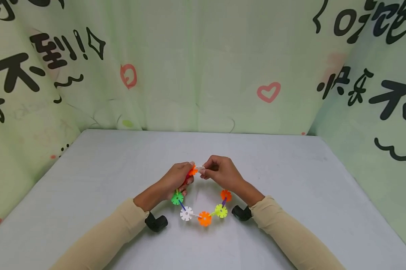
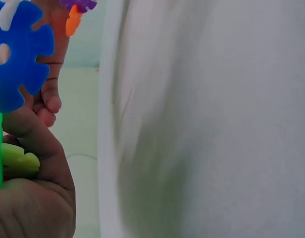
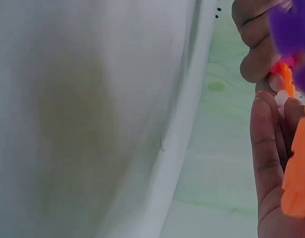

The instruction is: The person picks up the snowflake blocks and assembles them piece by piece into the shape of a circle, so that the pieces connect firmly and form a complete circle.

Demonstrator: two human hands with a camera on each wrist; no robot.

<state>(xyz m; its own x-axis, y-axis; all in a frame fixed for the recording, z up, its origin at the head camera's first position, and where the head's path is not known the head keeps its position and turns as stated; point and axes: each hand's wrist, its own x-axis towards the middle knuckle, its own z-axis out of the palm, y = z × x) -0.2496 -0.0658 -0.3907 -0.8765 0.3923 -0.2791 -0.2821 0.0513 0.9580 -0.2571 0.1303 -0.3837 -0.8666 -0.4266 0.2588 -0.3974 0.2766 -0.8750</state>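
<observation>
A chain of notched plastic snowflake discs hangs in a loop between the hands. My left hand (image 1: 176, 177) grips its upper left part, with an orange disc (image 1: 193, 171) at the fingertips. Between thumb and fingers my right hand (image 1: 225, 174) pinches a white disc (image 1: 201, 168), edge-on against the orange one. Lower in the loop come a green disc (image 1: 177, 198), a white one, an orange disc (image 1: 204, 219) and a yellow disc (image 1: 221, 210). Another orange disc (image 1: 226, 195) hangs by the right wrist. Large in the left wrist view is a blue disc (image 2: 28, 57); the left palm partly hides other discs.
A white-covered table (image 1: 122, 157) lies beneath the hands. Pale green curtains (image 1: 203, 75) with black lettering and red hearts stand behind and at both sides. Each wrist carries a black camera mount (image 1: 156, 222).
</observation>
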